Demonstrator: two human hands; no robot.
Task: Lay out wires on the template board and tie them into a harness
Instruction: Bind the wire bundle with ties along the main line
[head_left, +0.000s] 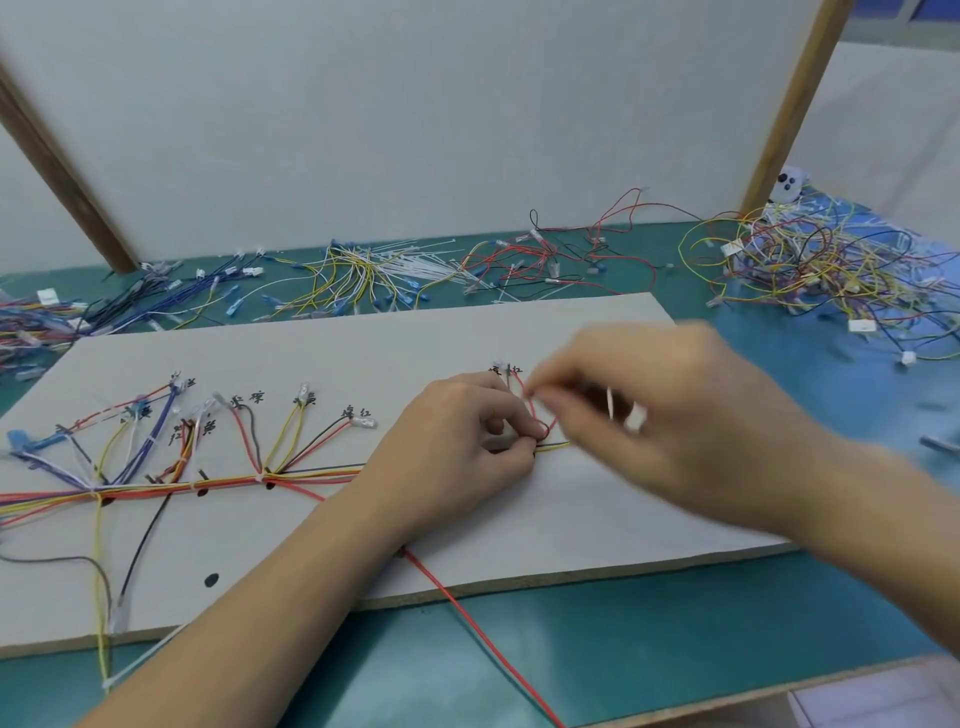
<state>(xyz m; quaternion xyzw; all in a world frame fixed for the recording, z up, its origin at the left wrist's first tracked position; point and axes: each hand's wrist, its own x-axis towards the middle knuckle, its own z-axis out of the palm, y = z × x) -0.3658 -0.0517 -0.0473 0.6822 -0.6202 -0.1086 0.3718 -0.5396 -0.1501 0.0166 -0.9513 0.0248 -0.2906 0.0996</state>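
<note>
Both hands were down on the template board (597, 332), which lay flat on the green desk (675, 623). The left hand (447, 457) rested on the board's middle, its fingers curled in and pinching the wire bundle (311, 474) right where a red loop (543, 421) rose from it. The right hand (675, 415) (badly blurred) came in from the right, thumb and forefinger pressed together at the top of that same red loop, just beside the left fingertips; something white (635, 418) showed under its palm, too smeared to name. Left of the hands, the bundle ran along the board's length with branches fanning up to handwritten labels (357, 413), white ties already cinched at several junctions. One long red wire (478, 631) trailed off the board's near edge across the desk. Behind the board lay loose heaps: blue wires (156, 301), yellow wires with white cable ties (410, 262), and a big tangled pile (831, 265) far right.
</note>
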